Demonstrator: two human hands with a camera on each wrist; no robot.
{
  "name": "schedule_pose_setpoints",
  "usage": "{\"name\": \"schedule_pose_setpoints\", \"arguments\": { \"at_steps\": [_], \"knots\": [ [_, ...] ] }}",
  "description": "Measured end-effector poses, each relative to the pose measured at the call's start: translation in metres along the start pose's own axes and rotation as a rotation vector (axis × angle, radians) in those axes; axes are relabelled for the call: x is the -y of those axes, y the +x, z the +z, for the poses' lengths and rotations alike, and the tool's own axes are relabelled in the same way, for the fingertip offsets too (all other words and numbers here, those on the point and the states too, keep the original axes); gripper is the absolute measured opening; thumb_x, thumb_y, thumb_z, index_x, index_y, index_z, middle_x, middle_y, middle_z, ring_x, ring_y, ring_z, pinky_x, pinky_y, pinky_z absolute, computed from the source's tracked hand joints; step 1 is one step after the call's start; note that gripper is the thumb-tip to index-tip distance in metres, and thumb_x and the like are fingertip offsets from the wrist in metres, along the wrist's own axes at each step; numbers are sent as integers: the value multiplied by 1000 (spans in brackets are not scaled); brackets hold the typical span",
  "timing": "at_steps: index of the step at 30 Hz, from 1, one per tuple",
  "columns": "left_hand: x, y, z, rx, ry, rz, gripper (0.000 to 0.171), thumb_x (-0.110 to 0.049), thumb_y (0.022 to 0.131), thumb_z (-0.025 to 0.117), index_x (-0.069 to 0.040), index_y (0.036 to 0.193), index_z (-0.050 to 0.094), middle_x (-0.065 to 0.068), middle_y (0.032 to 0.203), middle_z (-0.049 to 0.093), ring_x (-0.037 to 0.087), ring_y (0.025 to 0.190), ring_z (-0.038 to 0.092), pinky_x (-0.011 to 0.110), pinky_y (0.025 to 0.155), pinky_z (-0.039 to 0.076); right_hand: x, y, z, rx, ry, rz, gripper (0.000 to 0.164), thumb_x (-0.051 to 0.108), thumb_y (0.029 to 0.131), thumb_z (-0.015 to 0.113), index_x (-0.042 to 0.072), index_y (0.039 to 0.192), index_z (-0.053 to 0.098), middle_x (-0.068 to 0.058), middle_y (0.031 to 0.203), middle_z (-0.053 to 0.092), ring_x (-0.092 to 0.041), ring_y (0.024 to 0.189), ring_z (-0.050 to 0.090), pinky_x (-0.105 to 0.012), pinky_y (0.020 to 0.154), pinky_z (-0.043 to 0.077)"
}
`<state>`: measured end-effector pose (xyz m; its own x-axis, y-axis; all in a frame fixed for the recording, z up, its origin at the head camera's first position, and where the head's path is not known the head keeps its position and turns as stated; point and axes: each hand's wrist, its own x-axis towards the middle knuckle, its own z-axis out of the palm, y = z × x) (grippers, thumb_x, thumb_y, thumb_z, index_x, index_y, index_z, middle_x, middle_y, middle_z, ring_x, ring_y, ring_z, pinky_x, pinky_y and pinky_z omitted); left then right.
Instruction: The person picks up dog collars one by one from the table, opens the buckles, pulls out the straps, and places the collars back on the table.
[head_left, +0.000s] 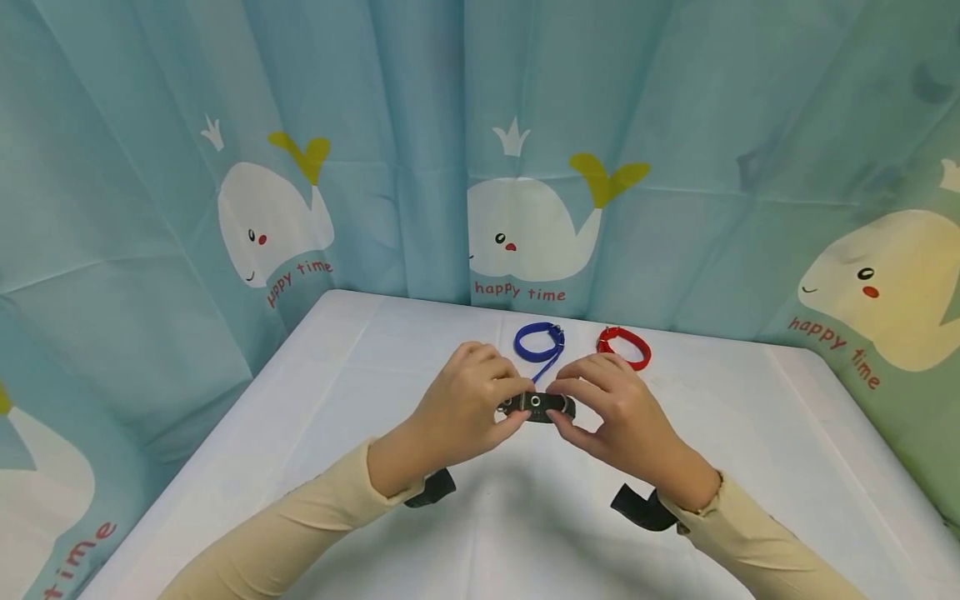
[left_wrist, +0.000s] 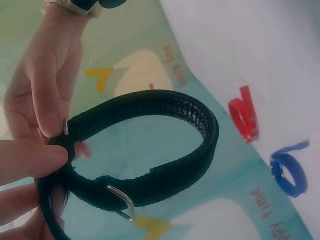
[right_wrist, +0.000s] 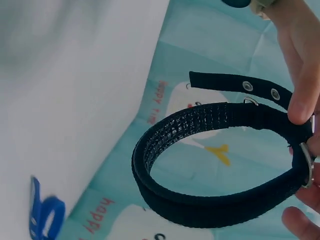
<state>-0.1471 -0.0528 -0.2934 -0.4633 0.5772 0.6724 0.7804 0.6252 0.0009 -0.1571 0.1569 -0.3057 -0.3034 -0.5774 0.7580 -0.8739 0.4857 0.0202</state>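
Observation:
Both hands hold a black collar [head_left: 551, 407] up over the white table, bent into a loop. In the head view my left hand [head_left: 468, 404] pinches it between thumb and fingers at the left end. My right hand [head_left: 615, 408] pinches it a short way to the right. Metal eyelets [right_wrist: 275, 94] dot the strap's free end, which sticks out past the loop in the right wrist view. A metal D-ring [left_wrist: 121, 200] hangs on the band in the left wrist view. Fingers cover most of the buckle area.
A blue collar [head_left: 525, 357] with a trailing strap end lies on the table [head_left: 390, 367] behind my hands. Right of it lies a red collar [head_left: 637, 348]. A light blue curtain [head_left: 420, 150] printed with whales hangs around the table.

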Motion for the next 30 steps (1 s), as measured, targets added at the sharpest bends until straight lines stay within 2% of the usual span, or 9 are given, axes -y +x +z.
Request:
{"name": "schedule_pose_setpoints", "arguments": {
  "at_steps": [4,8,11,17,22,30],
  "knots": [
    [0,1,-1,-10,0,7,19,-21,68,82,-14,84,74,-4,77,68,14,80,58,35,84,47,2,4,3,-8,-58,-62,27,32,90,60,7,86,70,-3,80,65,-19,78,58,-41,78,46],
    [0,1,-1,-9,14,-10,21,-23,67,83,-14,83,74,-4,76,68,13,79,58,35,84,47,1,5,5,-40,-100,-116,30,31,92,58,6,83,71,-3,77,67,-20,75,60,-42,79,48],
    [0,0,0,-8,-17,-22,20,-21,67,83,-13,83,74,-4,75,68,13,78,57,36,84,47,0,2,4,-54,-91,-113,34,32,94,54,6,82,71,-4,76,67,-20,74,60,-42,79,47],
    [1,1,0,-25,-83,-12,19,-16,67,83,-11,82,73,-2,75,67,14,78,56,37,85,48,2,5,4,-43,-97,-121,34,34,93,56,5,86,72,-5,80,67,-21,77,60,-44,81,48],
    [1,-1,-1,-22,-80,-26,18,-16,67,83,-12,81,73,-3,74,68,13,77,56,36,84,48,0,3,1,-46,-109,-137,39,33,96,50,5,82,72,-5,76,68,-21,74,62,-45,80,49],
    [2,1,1,-19,-56,0,17,-16,68,81,-12,82,72,-3,77,68,13,78,57,34,83,48,1,5,3,-18,-135,-153,32,31,93,56,4,87,72,-6,80,68,-21,75,61,-44,81,49]
  ]
}}
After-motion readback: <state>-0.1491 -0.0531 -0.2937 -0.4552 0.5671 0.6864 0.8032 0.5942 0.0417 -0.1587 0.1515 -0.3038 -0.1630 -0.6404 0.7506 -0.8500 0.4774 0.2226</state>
